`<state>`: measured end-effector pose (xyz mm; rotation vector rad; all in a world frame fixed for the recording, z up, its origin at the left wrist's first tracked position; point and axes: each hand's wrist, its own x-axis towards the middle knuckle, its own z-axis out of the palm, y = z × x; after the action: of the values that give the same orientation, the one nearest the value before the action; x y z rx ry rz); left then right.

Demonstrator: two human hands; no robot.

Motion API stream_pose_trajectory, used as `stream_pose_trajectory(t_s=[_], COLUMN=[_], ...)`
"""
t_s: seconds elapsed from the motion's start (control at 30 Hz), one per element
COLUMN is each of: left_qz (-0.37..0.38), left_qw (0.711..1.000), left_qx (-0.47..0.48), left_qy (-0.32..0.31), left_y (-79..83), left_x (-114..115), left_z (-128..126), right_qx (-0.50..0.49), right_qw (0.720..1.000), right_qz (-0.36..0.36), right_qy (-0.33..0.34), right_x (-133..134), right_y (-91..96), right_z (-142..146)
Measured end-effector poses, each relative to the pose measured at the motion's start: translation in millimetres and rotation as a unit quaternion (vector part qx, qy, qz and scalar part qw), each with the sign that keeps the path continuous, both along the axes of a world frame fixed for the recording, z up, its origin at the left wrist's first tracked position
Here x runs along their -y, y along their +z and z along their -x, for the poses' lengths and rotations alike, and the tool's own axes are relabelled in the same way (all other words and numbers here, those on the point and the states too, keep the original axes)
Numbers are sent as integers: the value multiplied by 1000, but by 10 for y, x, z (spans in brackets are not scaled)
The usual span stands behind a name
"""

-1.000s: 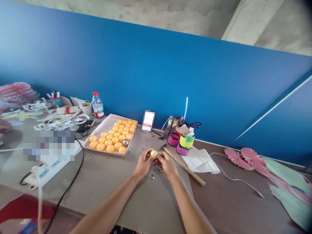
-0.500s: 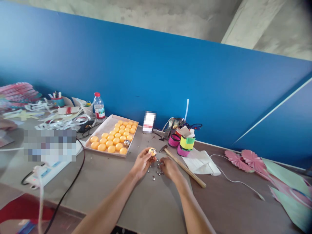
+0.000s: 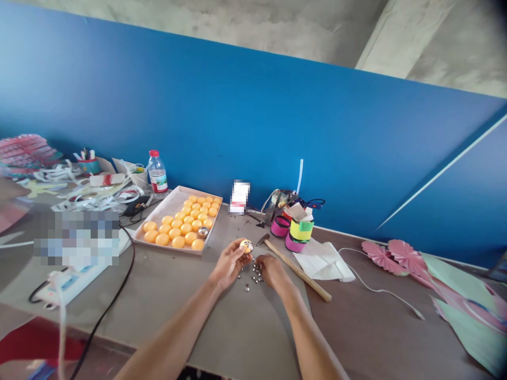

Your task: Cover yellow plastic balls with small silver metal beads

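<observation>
My left hand [image 3: 228, 264] is closed around an orange ping-pong ball [image 3: 246, 246], part of whose surface is covered with shiny silver studs. Just to the right, my right hand [image 3: 272, 269] is low over the table with its fingers curled together. Whatever its fingertips pinch is hidden or too small to make out. Small shiny silver studs [image 3: 257, 275] lie scattered between the two hands, several of them close to the right fingers. A shallow tray [image 3: 170, 203] of plain orange ping-pong balls [image 3: 176, 232] stands to the left, with one silver-covered ball [image 3: 203, 232] among them.
A hammer [image 3: 298, 270] lies just right of my right hand. Behind it are neon bands [image 3: 300, 230] and white paper [image 3: 322, 261]. A power strip [image 3: 81, 277], black cable [image 3: 113, 301] and bottle [image 3: 158, 174] are on the left; pink paper fans [image 3: 392, 256] on the right.
The view has shifted slightly. My left hand keeps the ball, turned a little. My right hand stays beside the studs with its fingers curled.
</observation>
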<state>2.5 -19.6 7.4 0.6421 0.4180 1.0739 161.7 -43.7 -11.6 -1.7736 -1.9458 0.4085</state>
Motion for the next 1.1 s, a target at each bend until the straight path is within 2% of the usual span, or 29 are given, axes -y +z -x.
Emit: stream_pose_trajectory(t_s=[0.17, 0.23, 0.3, 0.37, 0.5, 0.63, 0.73, 0.8, 0.93, 1.1], left_qz=[0, 2, 2, 3, 3, -5, -5, -3, -3, -8], left_qw=[1000, 1000, 1000, 1000, 1000, 999, 999, 999, 999, 999], left_qx=[7, 5, 4, 1, -17, -30, -33, -35, -36, -45], left_qy=[-5, -4, -4, -5, -12, -20, -20, -20, -21, -16], left_y=[18, 25, 34, 43, 42, 12, -2, -5, -6, -6], left_x=[4, 4, 5, 8, 13, 7, 1, -1, 1, 12], left_z=[5, 7, 11, 15, 13, -1, -4, -3, -4, -16], right_qx=[22, 6, -52, -151, -370, -553, -641, -664, -666, -646], right_qw=[999, 999, 997, 985, 925, 831, 767, 748, 745, 763], right_qz=[26, 15, -14, -32, -33, -21, -2, 14, 34, 31], right_qy=[-28, -35, -50, -73, -80, -54, -24, 0, 9, -5], right_x=[6, 16, 22, 15, -35, -55, -21, 10, 41, 19], right_y=[56, 112, 173, 219, 218, 197, 254, 312, 376, 323], right_z=[47, 66, 77, 75, 44, 25, 35, 47, 83, 124])
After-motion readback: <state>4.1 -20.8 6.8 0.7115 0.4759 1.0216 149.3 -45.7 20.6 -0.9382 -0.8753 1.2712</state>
